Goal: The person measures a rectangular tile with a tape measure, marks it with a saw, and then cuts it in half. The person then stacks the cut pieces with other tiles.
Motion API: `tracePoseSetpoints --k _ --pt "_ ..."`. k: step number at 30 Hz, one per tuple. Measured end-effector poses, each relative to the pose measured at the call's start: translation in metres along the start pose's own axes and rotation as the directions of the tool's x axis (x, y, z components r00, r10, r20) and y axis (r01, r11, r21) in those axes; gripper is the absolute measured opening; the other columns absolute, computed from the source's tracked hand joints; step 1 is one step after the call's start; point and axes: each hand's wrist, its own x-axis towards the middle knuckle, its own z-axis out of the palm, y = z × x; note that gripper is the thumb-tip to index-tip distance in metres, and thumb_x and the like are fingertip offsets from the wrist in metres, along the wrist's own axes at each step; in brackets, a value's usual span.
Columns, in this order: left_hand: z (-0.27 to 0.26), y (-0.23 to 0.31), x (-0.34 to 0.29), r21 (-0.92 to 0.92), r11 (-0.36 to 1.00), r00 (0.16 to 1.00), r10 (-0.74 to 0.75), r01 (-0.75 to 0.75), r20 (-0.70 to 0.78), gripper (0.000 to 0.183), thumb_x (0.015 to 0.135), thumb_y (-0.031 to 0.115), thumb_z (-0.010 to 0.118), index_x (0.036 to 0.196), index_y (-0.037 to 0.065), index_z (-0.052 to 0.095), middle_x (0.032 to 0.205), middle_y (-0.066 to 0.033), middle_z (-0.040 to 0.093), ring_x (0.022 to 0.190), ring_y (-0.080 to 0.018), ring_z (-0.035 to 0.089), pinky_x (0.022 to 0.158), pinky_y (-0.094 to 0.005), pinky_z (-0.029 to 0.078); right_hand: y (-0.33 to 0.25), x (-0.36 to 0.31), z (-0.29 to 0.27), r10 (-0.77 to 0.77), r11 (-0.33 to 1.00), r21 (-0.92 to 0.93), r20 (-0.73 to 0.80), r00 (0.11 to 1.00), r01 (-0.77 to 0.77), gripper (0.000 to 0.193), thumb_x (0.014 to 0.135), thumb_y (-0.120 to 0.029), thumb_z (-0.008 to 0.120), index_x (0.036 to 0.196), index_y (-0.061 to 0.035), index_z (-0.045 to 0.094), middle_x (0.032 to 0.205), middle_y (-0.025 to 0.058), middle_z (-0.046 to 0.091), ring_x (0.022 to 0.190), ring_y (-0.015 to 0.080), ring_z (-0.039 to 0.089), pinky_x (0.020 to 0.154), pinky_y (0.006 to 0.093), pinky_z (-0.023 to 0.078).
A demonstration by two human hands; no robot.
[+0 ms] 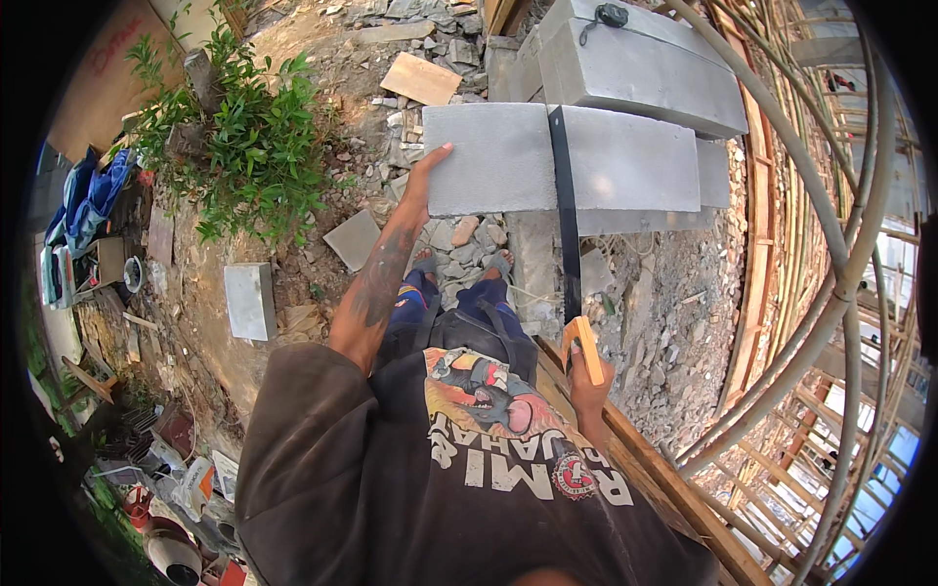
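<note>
A long light grey lightweight block (493, 161) lies across in front of me on other blocks. My left hand (424, 176) is wrapped round its left end, with the thumb on the top edge. A handsaw (567, 225) with a dark blade and an orange-yellow handle crosses the block near its middle. Its handle is closed in my right hand (590, 383), low and to the right of my body. Along the blade line the block shows a gap or cut; how deep it goes I cannot tell.
Larger grey blocks (635, 68) are stacked behind, with a small black tape measure (612, 15) on top. Rubble lies round my feet. A leafy bush (239, 142) and a loose block (250, 301) are on the left. Curved pipes (845, 283) and timber rise at right.
</note>
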Motion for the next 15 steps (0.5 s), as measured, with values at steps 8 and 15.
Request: tracePoseSetpoints --k 8,15 --pt "0.003 0.005 -0.001 -0.030 0.999 1.000 -0.012 0.013 0.012 0.081 0.090 0.049 0.069 0.145 -0.006 0.047 0.131 -0.0240 0.062 0.118 -0.0353 0.064 0.102 -0.0445 0.051 -0.022 0.090 0.055 0.006 0.993 0.114 0.027 1.000 -0.009 0.036 0.097 -0.017 0.068 0.069 0.0034 0.056 0.055 0.0024 0.046 0.053 0.0094 0.041 0.050 0.0347 0.033" --pt "0.002 0.008 0.000 0.017 1.000 0.999 -0.025 0.026 -0.033 0.078 0.091 0.050 0.068 0.142 -0.006 0.051 0.127 -0.0235 0.064 0.115 -0.0356 0.066 0.101 -0.0437 0.051 0.015 0.042 0.013 -0.095 0.995 -0.017 0.044 0.994 0.096 0.033 0.096 -0.016 0.068 0.068 0.0012 0.065 0.051 0.0014 0.053 0.044 0.0100 0.048 0.043 0.0313 0.035"
